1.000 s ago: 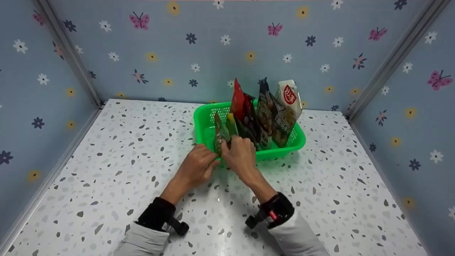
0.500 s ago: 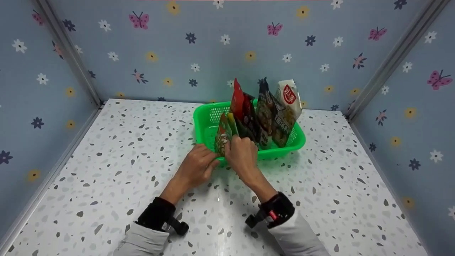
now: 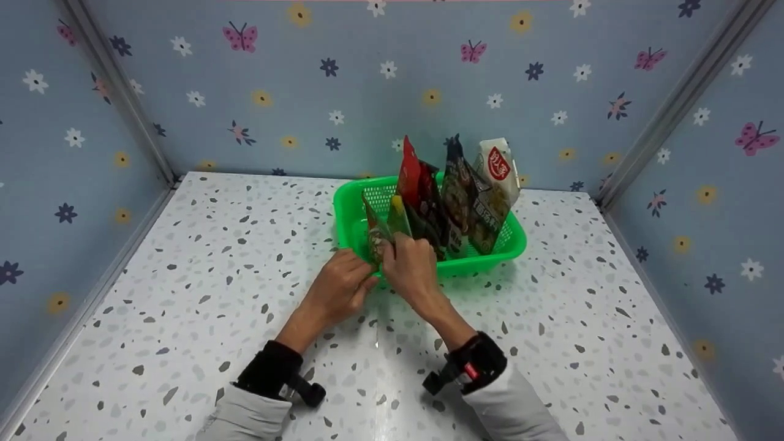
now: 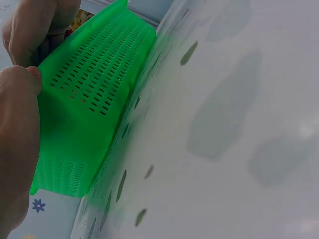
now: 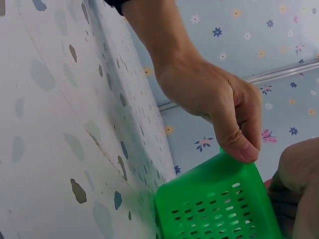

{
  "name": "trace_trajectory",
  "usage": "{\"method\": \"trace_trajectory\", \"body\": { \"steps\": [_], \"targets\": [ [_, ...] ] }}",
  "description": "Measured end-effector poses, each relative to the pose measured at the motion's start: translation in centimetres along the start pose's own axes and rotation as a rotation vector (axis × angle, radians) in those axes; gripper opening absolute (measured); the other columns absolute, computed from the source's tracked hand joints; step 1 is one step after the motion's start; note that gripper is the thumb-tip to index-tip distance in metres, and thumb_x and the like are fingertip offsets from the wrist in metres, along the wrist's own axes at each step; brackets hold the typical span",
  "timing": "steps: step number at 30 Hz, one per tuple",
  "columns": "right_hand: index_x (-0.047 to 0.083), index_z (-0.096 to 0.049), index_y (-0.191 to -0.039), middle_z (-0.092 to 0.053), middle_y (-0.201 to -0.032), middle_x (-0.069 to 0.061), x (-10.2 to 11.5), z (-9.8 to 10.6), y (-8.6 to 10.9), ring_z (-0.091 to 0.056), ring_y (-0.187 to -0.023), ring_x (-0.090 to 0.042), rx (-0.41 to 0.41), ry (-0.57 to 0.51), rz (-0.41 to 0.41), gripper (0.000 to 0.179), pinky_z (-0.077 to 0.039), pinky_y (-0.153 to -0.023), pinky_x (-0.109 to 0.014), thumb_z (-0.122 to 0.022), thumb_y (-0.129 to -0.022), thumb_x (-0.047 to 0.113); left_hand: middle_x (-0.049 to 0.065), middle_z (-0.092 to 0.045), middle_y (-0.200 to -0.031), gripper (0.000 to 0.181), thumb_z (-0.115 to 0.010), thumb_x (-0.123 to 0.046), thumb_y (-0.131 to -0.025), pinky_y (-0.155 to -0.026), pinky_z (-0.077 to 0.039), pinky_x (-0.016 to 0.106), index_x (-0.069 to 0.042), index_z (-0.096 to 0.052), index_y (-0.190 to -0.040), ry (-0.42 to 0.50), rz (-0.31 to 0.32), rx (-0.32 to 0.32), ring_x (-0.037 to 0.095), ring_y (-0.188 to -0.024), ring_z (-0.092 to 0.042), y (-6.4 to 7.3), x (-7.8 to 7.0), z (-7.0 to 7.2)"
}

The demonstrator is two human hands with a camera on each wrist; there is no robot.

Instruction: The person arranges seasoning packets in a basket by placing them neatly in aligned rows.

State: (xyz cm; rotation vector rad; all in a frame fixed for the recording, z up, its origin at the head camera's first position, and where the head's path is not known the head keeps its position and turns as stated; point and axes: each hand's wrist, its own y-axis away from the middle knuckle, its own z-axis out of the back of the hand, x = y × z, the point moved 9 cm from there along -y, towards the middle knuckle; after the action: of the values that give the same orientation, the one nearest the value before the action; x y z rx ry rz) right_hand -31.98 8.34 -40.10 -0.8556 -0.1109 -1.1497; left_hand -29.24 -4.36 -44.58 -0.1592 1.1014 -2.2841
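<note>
A green plastic basket stands on the speckled table with food packets upright inside it. My left hand grips its front rim near the left corner; in the right wrist view the left thumb lies over the rim. My right hand reaches over the front rim, fingers curled, and holds a small red-and-green packet that leans left. The thumb is by its right face; the other fingertips are hidden. Just behind that hand stands a yellow-and-green packet. The left wrist view shows the basket's perforated side.
Taller packets fill the basket's right part: a red one, a dark one and a white-topped one. Flower-patterned walls enclose the table at the back and both sides.
The small red-and-green packet swung upright as my right hand shifted right, then tipped left again as the hand came back. My left hand and the basket stay put.
</note>
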Motion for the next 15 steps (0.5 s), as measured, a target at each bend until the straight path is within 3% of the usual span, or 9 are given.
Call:
{"method": "trace_trajectory", "body": {
  "steps": [4,8,15],
  "targets": [
    [0.017,-0.045,-0.069,-0.03,-0.059,0.006,-0.16,-0.31,0.06,-0.028,-0.045,-0.009,0.021,-0.014,-0.021,0.049,-0.022,-0.047,-0.023,-0.068,-0.112,0.012,0.005,-0.072,-0.078,0.027,-0.078,-0.019,-0.105,-0.088,-0.057,0.044,-0.011,-0.069,-0.082,0.007,0.009,0.003,0.025,-0.08,-0.067,0.04,0.08,-0.07],
    [0.019,-0.044,-0.07,-0.028,-0.059,0.006,-0.55,-0.58,0.17,-0.031,-0.045,-0.011,0.054,0.065,-0.057,0.049,-0.022,-0.046,-0.025,-0.07,-0.111,0.013,0.005,-0.073,-0.078,0.028,-0.076,-0.022,-0.108,-0.088,-0.057,0.044,-0.011,-0.071,-0.083,0.008,0.01,0.003,0.024,-0.079,-0.068,0.07,0.12,-0.06],
    [0.017,-0.049,-0.07,-0.033,-0.058,0.004,-0.73,-0.18,0.13,-0.046,-0.045,-0.02,0.038,0.148,-0.082,0.046,-0.026,-0.047,-0.028,-0.075,-0.108,0.019,0.005,-0.075,-0.079,0.027,-0.075,-0.023,-0.108,-0.089,-0.058,0.044,-0.009,-0.073,-0.085,0.005,0.009,0.01,0.023,-0.078,-0.069,0.04,0.09,-0.1]
  ]
}}
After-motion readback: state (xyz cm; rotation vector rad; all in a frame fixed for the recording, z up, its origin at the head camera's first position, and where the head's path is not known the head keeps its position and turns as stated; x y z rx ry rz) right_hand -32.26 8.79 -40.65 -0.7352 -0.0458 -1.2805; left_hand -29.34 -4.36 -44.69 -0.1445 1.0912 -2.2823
